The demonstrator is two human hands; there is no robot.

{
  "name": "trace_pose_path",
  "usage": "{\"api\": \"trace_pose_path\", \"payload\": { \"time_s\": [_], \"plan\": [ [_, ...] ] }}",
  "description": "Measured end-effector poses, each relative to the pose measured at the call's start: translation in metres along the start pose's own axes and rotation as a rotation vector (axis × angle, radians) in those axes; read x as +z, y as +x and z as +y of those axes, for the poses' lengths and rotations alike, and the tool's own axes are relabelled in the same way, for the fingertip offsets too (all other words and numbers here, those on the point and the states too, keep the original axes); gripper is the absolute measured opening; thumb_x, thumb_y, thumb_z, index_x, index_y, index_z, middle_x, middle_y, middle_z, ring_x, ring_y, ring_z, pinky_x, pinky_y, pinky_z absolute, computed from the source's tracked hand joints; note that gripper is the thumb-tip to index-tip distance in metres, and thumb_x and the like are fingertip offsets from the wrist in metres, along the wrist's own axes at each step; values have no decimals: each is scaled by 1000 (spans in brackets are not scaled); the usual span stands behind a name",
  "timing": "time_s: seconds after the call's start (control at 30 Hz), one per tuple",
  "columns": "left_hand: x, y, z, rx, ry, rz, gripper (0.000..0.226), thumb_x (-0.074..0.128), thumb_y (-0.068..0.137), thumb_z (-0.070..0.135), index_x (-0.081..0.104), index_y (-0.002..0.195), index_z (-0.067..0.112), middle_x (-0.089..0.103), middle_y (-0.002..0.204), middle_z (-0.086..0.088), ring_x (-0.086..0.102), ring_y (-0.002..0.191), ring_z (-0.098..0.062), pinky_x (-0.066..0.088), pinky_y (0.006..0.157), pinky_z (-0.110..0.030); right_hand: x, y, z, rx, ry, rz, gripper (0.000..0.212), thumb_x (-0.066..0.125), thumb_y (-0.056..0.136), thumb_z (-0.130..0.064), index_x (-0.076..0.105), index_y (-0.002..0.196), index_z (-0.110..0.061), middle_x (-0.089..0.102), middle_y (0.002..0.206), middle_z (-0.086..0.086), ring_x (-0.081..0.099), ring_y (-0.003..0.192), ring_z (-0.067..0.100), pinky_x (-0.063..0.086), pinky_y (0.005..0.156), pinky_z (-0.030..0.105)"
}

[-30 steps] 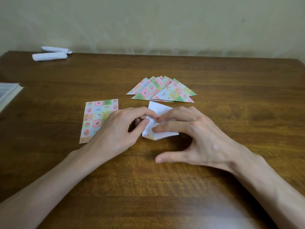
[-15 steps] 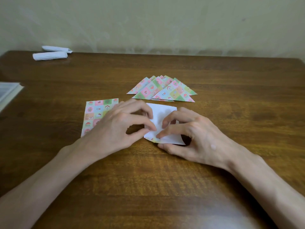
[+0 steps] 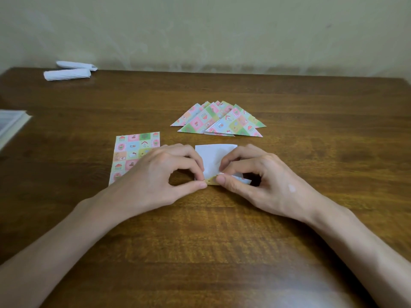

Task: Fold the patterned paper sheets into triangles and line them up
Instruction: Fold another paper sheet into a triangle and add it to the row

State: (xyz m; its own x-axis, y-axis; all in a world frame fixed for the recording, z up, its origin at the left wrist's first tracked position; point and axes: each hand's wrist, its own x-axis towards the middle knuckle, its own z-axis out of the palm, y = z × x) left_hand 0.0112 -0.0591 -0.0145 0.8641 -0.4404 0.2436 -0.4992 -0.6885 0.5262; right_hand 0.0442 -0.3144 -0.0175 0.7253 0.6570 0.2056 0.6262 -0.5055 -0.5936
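The sheet (image 3: 214, 160) lies white side up on the table (image 3: 222, 241), squarely between the two hands and just ahead of their thumbs, its edges running roughly parallel to the table's near edge. Its near edge is lifted a little, so a strip of the pattern shows underneath. The left hand (image 3: 160, 174) pinches that edge with curled forefinger and thumb. The right hand (image 3: 262, 181) pinches it just beside, its other fingers bent over the paper. Both hands are equally near, so the fold likely goes away from the person, near corner carried to a far one. Beyond lie the finished triangles (image 3: 219, 121), overlapping; to the left, partly under the left hand, is the stack (image 3: 131, 150) of unfolded sheets.
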Motion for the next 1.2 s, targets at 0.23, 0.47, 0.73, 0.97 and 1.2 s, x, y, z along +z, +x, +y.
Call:
{"api": "trace_pose_path", "payload": {
  "time_s": [0.23, 0.47, 0.73, 0.97, 1.2],
  "plan": [
    [-1, -1, 1, -85, -7, 10, 15, 69, 88, 48, 77, 86, 36, 64, 103, 21, 58, 112, -6, 44, 98, -30, 0, 2, 2, 101, 79, 91, 23, 69, 92, -53, 77, 83, -33, 67, 92, -16, 62, 99, 13, 49, 87, 38],
    [1, 1, 2, -179, -64, 44, 15, 74, 86, 53, 78, 82, 39, 64, 103, 20, 61, 106, -7, 48, 95, -41, 8, 5, -4, 247, 9, 158, 37, 64, 90, -63, 70, 79, -28, 54, 66, -7, 51, 74, 14, 38, 66, 34],
    [2, 1, 6, -200, -24, 49, 23, 64, 86, 57, 72, 79, 37, 61, 101, 20, 58, 107, -5, 47, 93, -37, 9, 11, -11, 331, -53, 155, 27, 68, 91, -58, 69, 83, -32, 45, 56, -12, 49, 66, 14, 41, 64, 38],
    [12, 3, 7, -168, 42, 95, 21, 61, 90, 52, 63, 76, 37, 57, 95, 19, 54, 98, -6, 39, 87, -27, 10, 13, -11, 330, -55, 149, 19, 70, 89, -56, 64, 84, -39, 43, 58, -15, 44, 62, 7, 36, 64, 36],
    [11, 3, 8, -160, 68, 101, 13, 67, 87, 48, 64, 84, 37, 57, 97, 18, 54, 98, -5, 38, 93, -28, 12, 14, -8, 331, -61, 152, 18, 71, 87, -55, 64, 85, -38, 44, 57, -12, 44, 59, 9, 40, 63, 37]
  ]
}}
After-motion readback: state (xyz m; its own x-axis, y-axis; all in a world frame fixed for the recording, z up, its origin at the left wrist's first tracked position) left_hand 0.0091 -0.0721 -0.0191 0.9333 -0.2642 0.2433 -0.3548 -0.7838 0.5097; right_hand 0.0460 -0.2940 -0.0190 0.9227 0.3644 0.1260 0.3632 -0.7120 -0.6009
